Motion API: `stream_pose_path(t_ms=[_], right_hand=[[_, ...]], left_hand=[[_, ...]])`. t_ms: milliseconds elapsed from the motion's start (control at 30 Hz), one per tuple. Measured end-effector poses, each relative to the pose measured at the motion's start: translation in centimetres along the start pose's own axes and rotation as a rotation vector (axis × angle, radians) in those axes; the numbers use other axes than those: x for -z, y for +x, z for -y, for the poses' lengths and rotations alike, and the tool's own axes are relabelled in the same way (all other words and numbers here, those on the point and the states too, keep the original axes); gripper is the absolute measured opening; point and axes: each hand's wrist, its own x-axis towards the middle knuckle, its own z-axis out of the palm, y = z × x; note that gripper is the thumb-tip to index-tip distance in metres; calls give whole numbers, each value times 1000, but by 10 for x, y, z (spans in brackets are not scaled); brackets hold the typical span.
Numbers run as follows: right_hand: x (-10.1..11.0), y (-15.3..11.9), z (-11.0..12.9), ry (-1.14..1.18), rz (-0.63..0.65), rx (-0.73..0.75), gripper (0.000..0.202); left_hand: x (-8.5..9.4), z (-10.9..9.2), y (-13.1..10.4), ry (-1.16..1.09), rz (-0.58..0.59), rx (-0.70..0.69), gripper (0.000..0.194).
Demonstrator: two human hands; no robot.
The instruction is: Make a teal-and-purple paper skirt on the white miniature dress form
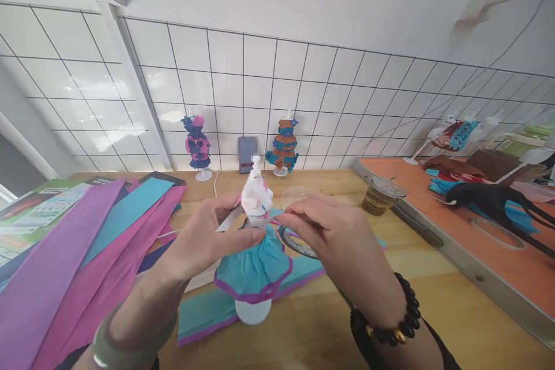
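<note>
A small white dress form (256, 199) stands upright on a round white base (254, 311). A gathered turquoise skirt (254, 266) with a purple hem hangs around its lower part. My left hand (208, 237) is closed around the form at the waist, thumb across the front and fingers behind. My right hand (327, 225) is pinched just right of the waist, at the skirt's top edge; what lies between its fingertips is too small to make out. A roll of clear tape (297, 243) lies behind and below the right fingertips.
Purple (65, 248), turquoise and pink strips lie at the left. Folded turquoise strips (208, 315) lie under the form. Two dressed forms (198, 150) (284, 147) and a phone (247, 153) stand by the tiled wall. A lidded cup (383, 195) is right, beside an orange surface (403, 185).
</note>
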Motion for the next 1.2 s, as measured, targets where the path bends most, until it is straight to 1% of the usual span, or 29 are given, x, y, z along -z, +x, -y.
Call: stream_pose_path(t_ms=[100, 200, 333, 433, 533, 600, 667, 733, 833, 967, 1033, 1133, 1200], right_hand=[[1, 1, -1, 27, 32, -16, 32], [2, 2, -2, 88, 94, 0, 33], [6, 4, -5, 230, 222, 11, 28], [10, 5, -7, 301, 329, -36, 25], [14, 4, -7, 301, 406, -72, 27], [16, 4, -7, 285, 401, -90, 30], [18, 3, -6, 259, 373, -114, 43], [19, 3, -6, 230, 364, -116, 53], [19, 3, -8, 191, 371, -67, 54], [20, 1, -10, 151, 327, -30, 56], [21, 1, -10, 134, 324, -19, 51], [24, 3, -8, 139, 347, 12, 30], [26, 4, -8, 178, 367, 27, 23]], left_hand=[[1, -5, 0, 47, 41, -15, 10], [1, -3, 0, 84, 79, -47, 11], [3, 3, 0, 67, 205, -88, 14], [2, 6, 0, 34, 279, -57, 13], [1, 5, -1, 39, 281, -31, 22], [0, 5, -2, 80, 246, -33, 26], [0, 5, -3, 129, 199, -36, 29], [-1, 5, -4, 160, 177, -24, 32], [-2, 5, -6, 144, 197, 1, 34], [-4, 6, -7, 100, 240, -13, 40], [-4, 7, -8, 84, 249, -15, 50], [-4, 10, -9, 73, 229, -30, 76], [-4, 11, -9, 88, 225, -45, 89]])
